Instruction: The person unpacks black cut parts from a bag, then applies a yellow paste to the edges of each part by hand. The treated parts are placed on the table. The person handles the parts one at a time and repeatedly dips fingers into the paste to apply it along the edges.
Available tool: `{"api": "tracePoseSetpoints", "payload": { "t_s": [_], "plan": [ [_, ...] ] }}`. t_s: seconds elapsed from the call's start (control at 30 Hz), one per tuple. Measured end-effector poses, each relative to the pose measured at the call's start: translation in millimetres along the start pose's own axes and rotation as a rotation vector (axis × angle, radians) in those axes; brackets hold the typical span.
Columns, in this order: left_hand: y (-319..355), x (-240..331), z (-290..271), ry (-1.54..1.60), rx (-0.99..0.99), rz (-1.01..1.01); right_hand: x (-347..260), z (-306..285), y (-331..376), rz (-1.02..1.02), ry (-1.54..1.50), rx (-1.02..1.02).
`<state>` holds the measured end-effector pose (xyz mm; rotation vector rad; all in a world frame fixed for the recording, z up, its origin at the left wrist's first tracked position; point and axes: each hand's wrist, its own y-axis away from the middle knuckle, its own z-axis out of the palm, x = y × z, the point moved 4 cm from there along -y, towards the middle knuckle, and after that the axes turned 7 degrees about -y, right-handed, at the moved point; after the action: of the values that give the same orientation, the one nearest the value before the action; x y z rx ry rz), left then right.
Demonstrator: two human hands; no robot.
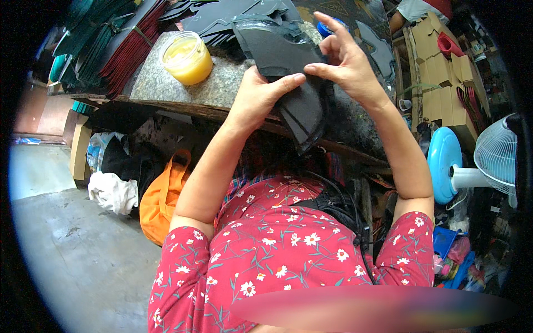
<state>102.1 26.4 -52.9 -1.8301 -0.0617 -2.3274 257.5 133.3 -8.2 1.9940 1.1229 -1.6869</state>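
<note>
Grey concrete floor (72,250) filled the lower left of the view, and above it ran a rough wooden workbench (183,106) topped with a speckled stone slab (222,83). Stacks of dark red and green cut sheets (119,41) lay piled at the bench's far left, and more black cut pieces (222,16) were heaped behind the slab. Flattened cardboard boxes (438,83) stood at the right, with a white fan (497,152) on a blue base (443,164) just below them. Under the bench an orange bag (161,200) sat beside a crumpled white cloth (114,191).

The person wore a red top with white flowers (277,250), and both forearms rose from it toward the bench. Between the hands was a black curved sheet piece (294,72), held up over the bench edge and the stone slab, its lower end hanging past the edge. The left hand (258,94) gripped it from below, thumb pressed flat across its face. The right hand (344,61) pinched its upper right edge between thumb and fingers, with the index finger lifted. A round plastic tub of yellow paste (187,57) stood open on the slab, well to the left of the hands. A blue lid (327,26) peeked out behind the right hand's fingers.
</note>
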Motion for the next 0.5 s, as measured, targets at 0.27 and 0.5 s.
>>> {"api": "tracePoseSetpoints", "payload": {
  "t_s": [0.27,0.5],
  "plan": [
    [-2,-1,-2,0.183,0.046,-0.071,67,-90,-66,0.075,0.953,0.305],
    [-3,-3,-2,0.166,-0.004,-0.085,106,-122,-113,0.396,0.962,0.289]
  ]
}}
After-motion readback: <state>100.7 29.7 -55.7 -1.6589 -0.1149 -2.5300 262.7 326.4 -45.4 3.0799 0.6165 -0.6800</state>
